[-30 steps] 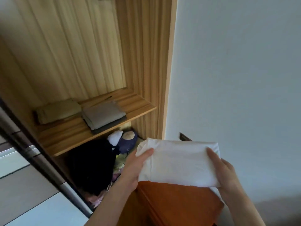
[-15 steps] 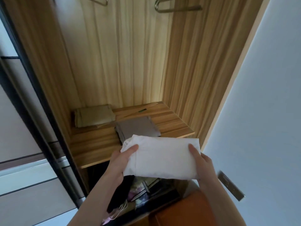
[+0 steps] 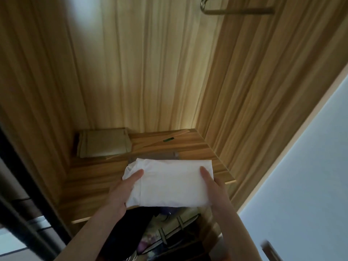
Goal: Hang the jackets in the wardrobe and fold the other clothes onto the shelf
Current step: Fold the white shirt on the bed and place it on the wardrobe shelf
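Note:
A folded white garment [image 3: 169, 182] is held flat between both hands over the front of the wooden wardrobe shelf [image 3: 90, 189]. My left hand [image 3: 122, 191] grips its left end, thumb on top. My right hand [image 3: 212, 187] grips its right end the same way. Under the white garment lies a folded grey garment [image 3: 156, 157], mostly hidden, only its far edge showing. A folded khaki garment [image 3: 104, 142] rests at the back left of the shelf.
A metal hanger [image 3: 235, 10] hangs at the top right inside the wardrobe. Below the shelf lie dark clothes [image 3: 128, 230] and mixed items. The dark sliding door frame [image 3: 28, 194] stands at the left, a pale wall [image 3: 310, 176] at the right.
The white garment has moved forward and up, from in front of the shelf to over the grey garment. The view has turned further into the wardrobe.

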Demonstrator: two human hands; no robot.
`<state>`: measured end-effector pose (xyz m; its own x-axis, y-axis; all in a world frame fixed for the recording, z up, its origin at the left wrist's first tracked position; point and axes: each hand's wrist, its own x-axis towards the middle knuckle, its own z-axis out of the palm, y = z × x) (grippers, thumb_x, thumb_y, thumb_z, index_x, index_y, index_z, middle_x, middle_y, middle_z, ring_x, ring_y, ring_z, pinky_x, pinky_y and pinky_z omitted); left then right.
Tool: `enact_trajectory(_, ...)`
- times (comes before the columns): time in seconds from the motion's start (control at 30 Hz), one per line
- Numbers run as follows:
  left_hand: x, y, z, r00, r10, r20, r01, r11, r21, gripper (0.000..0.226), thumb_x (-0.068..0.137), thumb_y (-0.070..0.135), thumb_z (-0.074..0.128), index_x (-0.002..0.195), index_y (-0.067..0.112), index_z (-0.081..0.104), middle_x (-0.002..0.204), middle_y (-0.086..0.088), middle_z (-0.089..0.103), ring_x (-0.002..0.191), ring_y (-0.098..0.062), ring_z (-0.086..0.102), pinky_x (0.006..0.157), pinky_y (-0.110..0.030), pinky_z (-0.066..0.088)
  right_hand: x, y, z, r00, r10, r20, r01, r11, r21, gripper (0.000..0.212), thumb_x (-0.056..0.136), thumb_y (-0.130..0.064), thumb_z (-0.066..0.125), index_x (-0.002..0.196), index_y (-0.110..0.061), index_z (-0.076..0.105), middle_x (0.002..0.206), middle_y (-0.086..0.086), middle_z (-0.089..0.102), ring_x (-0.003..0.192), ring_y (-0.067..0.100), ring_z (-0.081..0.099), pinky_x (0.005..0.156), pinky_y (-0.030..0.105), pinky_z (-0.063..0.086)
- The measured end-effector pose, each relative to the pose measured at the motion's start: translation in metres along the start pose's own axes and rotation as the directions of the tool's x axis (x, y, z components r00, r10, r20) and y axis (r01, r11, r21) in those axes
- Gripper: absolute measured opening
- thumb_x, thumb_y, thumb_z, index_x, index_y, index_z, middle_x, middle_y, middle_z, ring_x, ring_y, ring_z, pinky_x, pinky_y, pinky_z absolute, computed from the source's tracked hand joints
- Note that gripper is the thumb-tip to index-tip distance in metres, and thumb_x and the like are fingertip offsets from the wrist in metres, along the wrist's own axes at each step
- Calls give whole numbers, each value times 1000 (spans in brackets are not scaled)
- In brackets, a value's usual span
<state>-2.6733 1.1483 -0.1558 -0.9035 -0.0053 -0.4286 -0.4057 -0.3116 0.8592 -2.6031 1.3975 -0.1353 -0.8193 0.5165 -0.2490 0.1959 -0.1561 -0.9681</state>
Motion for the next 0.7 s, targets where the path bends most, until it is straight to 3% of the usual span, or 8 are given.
enact_trajectory(0.1, 24, 5, 1, 998, 48, -30, -47, 998, 40, 57, 84, 35, 85, 131, 13, 63, 106, -5, 72, 94, -24, 69, 70, -34, 55, 29, 3, 15, 998, 28, 49, -26, 999, -26, 29, 93, -46, 73, 106, -19, 71, 108, 3, 77, 101, 26, 73, 98, 52, 58)
enact_trajectory(0.23, 50, 11, 3, 993, 93, -67, -92, 995, 28, 51, 89, 32, 81, 133, 17, 61, 105, -1, 70, 92, -19, 67, 80, -37, 57, 72, 8, 34, 993, 46, 112, -37, 996, -77, 52, 89, -58, 73, 123, -19, 70, 116, -1, 75, 107, 23, 70, 102, 49, 55)
enact_trajectory(0.3, 64, 10, 3, 989, 103, -105, -100, 994, 32, 53, 89, 33, 82, 135, 18, 61, 113, -3, 71, 96, -20, 68, 85, -41, 59, 93, 7, 45, 986, 57, 160, -40, 994, -105, 54, 90, -59, 72, 127, -20, 67, 118, -2, 72, 108, 22, 68, 95, 43, 55)
enact_trajectory(0.43, 93, 3, 6, 982, 124, -141, -120, 992, 40, 39, 92, 31, 79, 126, 20, 63, 108, 2, 73, 92, -15, 71, 61, -30, 60, 138, 7, 62, 980, 38, 197, -4, 986, -169, 54, 93, -58, 68, 130, -19, 64, 115, -3, 70, 102, 17, 65, 73, 30, 49)
enact_trajectory(0.5, 107, 0, 8, 979, 123, -161, -115, 992, 54, 41, 91, 32, 80, 127, 20, 63, 108, 3, 73, 93, -16, 72, 60, -29, 60, 159, 12, 70, 979, 37, 200, 5, 978, -206, 61, 91, -62, 68, 132, -17, 63, 119, -2, 69, 104, 18, 65, 79, 34, 52)
enact_trajectory(0.57, 121, -4, 9, 977, 103, -184, -93, 994, 62, 41, 91, 32, 80, 127, 19, 63, 109, 0, 73, 96, -19, 72, 69, -34, 62, 177, 20, 76, 981, 51, 189, -6, 972, -233, 60, 91, -64, 66, 127, -16, 60, 119, -3, 65, 107, 19, 62, 93, 40, 50)
enact_trajectory(0.63, 136, -9, 8, 979, 76, -187, -67, 996, 53, 46, 90, 32, 81, 131, 17, 64, 118, -5, 74, 103, -24, 73, 82, -43, 63, 192, 28, 82, 978, 55, 201, -4, 970, -244, 48, 96, -59, 63, 122, -20, 55, 111, -6, 60, 102, 18, 57, 93, 40, 44)
enact_trajectory(0.7, 146, -15, 6, 981, 66, -180, -57, 997, 54, 50, 90, 33, 81, 134, 18, 63, 122, -6, 74, 106, -26, 73, 84, -43, 63, 202, 35, 87, 978, 61, 201, -3, 962, -274, 52, 98, -56, 62, 131, -17, 57, 117, -1, 60, 100, 19, 56, 91, 39, 42)
